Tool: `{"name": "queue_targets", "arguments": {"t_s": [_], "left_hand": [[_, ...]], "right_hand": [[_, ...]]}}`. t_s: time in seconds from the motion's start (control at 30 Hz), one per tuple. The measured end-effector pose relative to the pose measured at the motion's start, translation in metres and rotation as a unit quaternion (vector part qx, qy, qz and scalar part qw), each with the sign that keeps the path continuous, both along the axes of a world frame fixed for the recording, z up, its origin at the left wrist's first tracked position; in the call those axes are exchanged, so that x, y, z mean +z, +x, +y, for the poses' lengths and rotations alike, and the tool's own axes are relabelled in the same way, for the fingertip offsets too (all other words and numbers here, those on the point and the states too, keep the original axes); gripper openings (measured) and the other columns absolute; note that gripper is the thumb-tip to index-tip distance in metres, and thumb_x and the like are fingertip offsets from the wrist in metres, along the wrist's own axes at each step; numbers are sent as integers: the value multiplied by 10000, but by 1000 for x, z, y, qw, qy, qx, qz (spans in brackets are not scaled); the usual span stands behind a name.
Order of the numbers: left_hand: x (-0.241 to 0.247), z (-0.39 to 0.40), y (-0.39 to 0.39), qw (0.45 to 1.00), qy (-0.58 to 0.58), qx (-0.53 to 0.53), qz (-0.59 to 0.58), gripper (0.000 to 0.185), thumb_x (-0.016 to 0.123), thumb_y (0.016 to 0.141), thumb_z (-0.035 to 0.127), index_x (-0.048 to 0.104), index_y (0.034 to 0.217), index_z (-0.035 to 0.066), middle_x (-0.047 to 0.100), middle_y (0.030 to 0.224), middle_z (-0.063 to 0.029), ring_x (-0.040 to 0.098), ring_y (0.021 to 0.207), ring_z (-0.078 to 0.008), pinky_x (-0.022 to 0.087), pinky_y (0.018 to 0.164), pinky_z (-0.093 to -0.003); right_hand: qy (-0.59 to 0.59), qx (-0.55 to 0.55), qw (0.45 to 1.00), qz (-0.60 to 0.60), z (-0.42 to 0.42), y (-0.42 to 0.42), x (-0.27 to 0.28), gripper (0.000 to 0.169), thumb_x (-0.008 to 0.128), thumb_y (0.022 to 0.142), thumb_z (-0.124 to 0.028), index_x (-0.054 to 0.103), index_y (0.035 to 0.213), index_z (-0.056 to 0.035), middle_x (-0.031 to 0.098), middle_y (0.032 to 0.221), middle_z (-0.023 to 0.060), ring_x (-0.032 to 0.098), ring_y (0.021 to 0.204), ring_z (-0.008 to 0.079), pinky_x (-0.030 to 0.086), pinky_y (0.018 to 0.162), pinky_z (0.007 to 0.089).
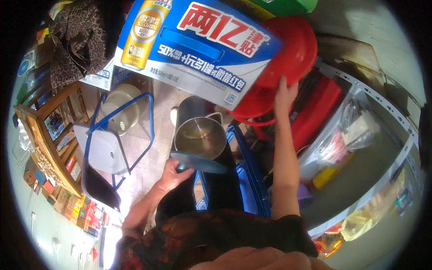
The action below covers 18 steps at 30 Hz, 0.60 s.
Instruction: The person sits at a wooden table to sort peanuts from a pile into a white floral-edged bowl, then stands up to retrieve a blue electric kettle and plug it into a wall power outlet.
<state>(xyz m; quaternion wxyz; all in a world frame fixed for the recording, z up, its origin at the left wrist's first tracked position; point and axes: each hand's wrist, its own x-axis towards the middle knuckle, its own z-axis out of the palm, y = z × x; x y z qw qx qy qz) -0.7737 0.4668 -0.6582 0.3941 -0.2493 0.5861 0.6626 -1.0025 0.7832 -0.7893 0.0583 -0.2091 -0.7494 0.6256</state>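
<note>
My left hand [176, 172] grips a round dark lid [202, 164] by its knob, tilted at the near side of a tall metal pot [200, 141]. The pot has a pale handle and stands uncovered between my knees; some brownish matter shows inside. Up at the right, my right hand [286, 96] holds the edge of a red plastic basin [293, 50], its fingertips partly hidden. More red plasticware [251, 104] lies just below that basin. A Sedrin beer carton [199, 50] in blue and white covers part of the red plastic.
A blue-framed folding chair [104, 148] and a beige bucket [118, 111] stand left. Beyond is a wooden rack [50, 148]. Leopard-print cloth [76, 40] hangs upper left. To the right, a metal shelf [381, 98] carries plastic bags [354, 128]. Blue chair parts [249, 179] sit beside my leg.
</note>
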Motion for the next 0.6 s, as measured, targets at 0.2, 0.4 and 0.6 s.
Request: {"name": "queue_targets", "arguments": {"t_s": [0.2,0.4,0.6], "left_hand": [[16,-14,-4,999,23,7,39,199,652,778,-14,652,977,-8,665,947,-59,604,876,-128,471,798,-266],[25,-21,2,998,32,30,39,182,648,779,-14,659,959,12,652,930,-18,580,857,-97,459,777,-254],[46,-36,21,998,44,36,41,205,642,794,-7,646,998,15,648,947,-3,570,885,-85,453,810,-254]], "right_hand": [[-256,-158,939,-166,19,137,-18,312,551,906,-79,483,1210,-64,584,1125,58,587,959,161,498,760,311],[-214,-234,895,-315,42,205,-129,292,607,879,-185,510,1119,-50,596,1102,112,603,927,201,515,737,383],[96,-198,927,-302,43,206,-156,349,641,836,-225,550,1082,5,617,982,166,602,845,245,492,734,377]]}}
